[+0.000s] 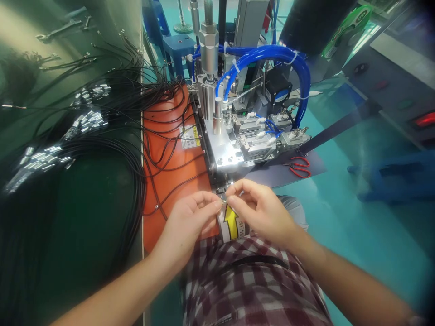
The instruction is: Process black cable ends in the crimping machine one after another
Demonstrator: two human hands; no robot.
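My left hand (189, 215) and my right hand (258, 206) meet just in front of a metal press machine (234, 136). Their fingertips pinch a thin wire end with a small metal piece (223, 201) between them. Below the fingers sits a cylindrical part with a yellow arrow label (233, 222). An orange mat (170, 176) lies to the left of the hands, with black cables (136, 149) trailing across it.
Bundles of black cables with silver terminals (44, 158) cover the dark table at left. Blue air hoses (272, 56) arch over the machine. Red-handled snips (300, 166) lie to its right. A control panel with a red light (424, 120) stands far right. My plaid shirt (251, 285) fills the bottom.
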